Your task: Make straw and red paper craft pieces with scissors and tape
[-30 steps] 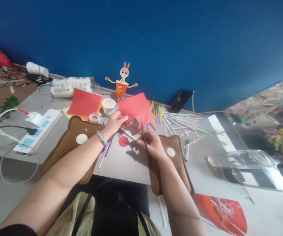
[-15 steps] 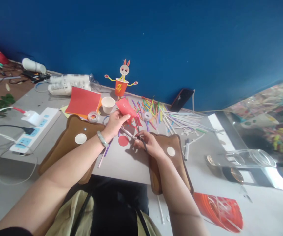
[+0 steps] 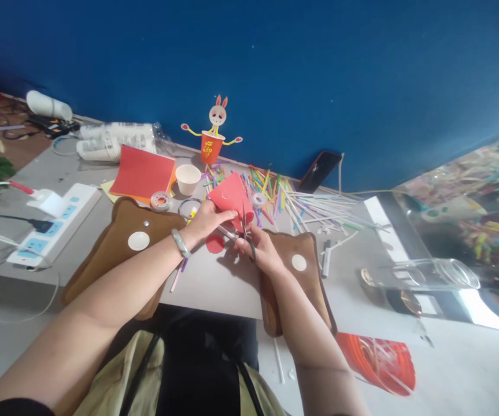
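My left hand (image 3: 208, 221) pinches a piece of red paper (image 3: 230, 193) between thumb and fingers, above the middle of the table. My right hand (image 3: 261, 249) is closed around the handles of a pair of scissors (image 3: 244, 225), whose blades point up at the paper's right part. A pale stick or pen, partly hidden, lies across between the hands. Beneath them a red paper disc (image 3: 215, 244) rests on the table. Brown bear-shaped mats (image 3: 298, 289) lie under both forearms, each with a white disc on it.
Behind the hands stand a white paper bowl (image 3: 187, 179) and a rabbit figure in a red cup (image 3: 211, 147). Colourful sticks (image 3: 284, 193) spread at the back. Left are red paper sheets (image 3: 142, 170) and a power strip (image 3: 58, 222); a phone (image 3: 320, 171) leans on the wall.
The red paper has turned in my left hand, and the scissors' blades now overlap its right part. The whole view has shifted slightly.
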Demonstrator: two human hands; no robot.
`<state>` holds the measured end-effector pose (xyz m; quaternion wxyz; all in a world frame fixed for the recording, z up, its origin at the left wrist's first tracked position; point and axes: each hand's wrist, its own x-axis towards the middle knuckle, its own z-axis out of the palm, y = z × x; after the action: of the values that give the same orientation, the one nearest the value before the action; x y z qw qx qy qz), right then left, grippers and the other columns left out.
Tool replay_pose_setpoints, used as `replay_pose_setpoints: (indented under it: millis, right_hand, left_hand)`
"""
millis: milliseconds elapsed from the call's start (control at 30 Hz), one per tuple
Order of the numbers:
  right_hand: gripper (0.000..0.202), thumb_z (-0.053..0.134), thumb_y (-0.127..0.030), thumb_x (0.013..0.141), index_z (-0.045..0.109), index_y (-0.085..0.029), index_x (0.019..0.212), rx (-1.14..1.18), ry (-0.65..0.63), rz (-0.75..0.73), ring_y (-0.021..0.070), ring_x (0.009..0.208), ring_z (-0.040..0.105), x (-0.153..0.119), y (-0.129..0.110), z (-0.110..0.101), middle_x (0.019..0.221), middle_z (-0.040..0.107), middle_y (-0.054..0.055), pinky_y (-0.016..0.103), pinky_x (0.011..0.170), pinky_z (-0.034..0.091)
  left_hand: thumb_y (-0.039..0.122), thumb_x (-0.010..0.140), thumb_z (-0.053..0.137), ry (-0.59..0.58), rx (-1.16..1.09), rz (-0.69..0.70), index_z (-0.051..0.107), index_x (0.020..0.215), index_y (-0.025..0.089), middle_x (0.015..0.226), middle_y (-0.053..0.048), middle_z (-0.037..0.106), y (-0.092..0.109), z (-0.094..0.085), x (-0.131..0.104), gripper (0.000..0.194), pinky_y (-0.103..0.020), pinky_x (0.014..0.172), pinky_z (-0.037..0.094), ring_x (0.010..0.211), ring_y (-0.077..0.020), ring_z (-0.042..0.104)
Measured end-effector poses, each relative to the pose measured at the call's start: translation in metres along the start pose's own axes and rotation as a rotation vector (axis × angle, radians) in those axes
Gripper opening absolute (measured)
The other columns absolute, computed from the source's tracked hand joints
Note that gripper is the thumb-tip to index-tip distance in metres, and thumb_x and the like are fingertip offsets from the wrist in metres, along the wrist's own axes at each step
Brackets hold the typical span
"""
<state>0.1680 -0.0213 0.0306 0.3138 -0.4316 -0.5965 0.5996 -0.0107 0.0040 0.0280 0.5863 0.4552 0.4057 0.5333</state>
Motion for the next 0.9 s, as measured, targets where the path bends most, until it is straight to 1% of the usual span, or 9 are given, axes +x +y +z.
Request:
replay_pose_setpoints:
  millis: [100,233,433,700,900]
  right_hand:
    - [0.043,0.076,-0.054,0.074,0.051,-0.021,0.086,0.014,0.012,-0.012,0.0142,0.052,0.061,-0.0003,0.0001,0.0007,0.066,0.068,0.000,0.026,0.050,0.049]
    - [0.046,0.076,-0.057,0.072,0.050,-0.022,0.084,0.014,0.032,-0.008,0.0146,0.051,0.060,-0.0005,-0.0004,0.0001,0.063,0.066,-0.001,0.026,0.049,0.048]
    - [0.045,0.076,-0.057,0.072,0.050,-0.022,0.083,0.004,0.037,0.000,0.0128,0.047,0.055,-0.0005,-0.0007,-0.0011,0.059,0.065,-0.002,0.025,0.046,0.046]
    - [0.047,0.077,-0.059,0.070,0.049,-0.022,0.083,0.004,0.031,0.018,0.0130,0.046,0.056,-0.0005,-0.0005,-0.0006,0.058,0.064,-0.003,0.025,0.046,0.045]
    - [0.047,0.079,-0.056,0.069,0.050,-0.022,0.082,0.010,0.046,0.024,0.0125,0.044,0.055,0.0003,-0.0002,-0.0017,0.055,0.064,-0.004,0.024,0.044,0.045]
  left_hand:
    - [0.029,0.075,0.069,-0.035,0.065,-0.029,0.068,0.080,0.011,0.079,-0.007,0.072,0.0012,-0.0011,-0.0005,0.019,-0.028,0.065,0.051,0.068,-0.0168,0.065]
    - [0.031,0.074,0.070,-0.039,0.094,-0.052,0.068,0.076,0.011,0.074,-0.007,0.071,0.0024,-0.0016,-0.0014,0.020,-0.028,0.062,0.051,0.067,-0.0183,0.065]
    - [0.031,0.073,0.071,-0.045,0.074,-0.048,0.069,0.077,0.013,0.071,-0.006,0.071,0.0044,-0.0013,-0.0033,0.018,-0.028,0.060,0.051,0.067,-0.0194,0.066]
    - [0.030,0.073,0.072,-0.054,0.048,-0.050,0.069,0.080,0.013,0.071,-0.006,0.071,0.0033,-0.0016,-0.0027,0.018,-0.029,0.060,0.052,0.068,-0.0198,0.067]
    - [0.030,0.074,0.072,-0.048,0.053,-0.067,0.069,0.080,0.014,0.065,-0.005,0.069,0.0024,-0.0027,-0.0029,0.017,-0.029,0.057,0.051,0.065,-0.0198,0.066]
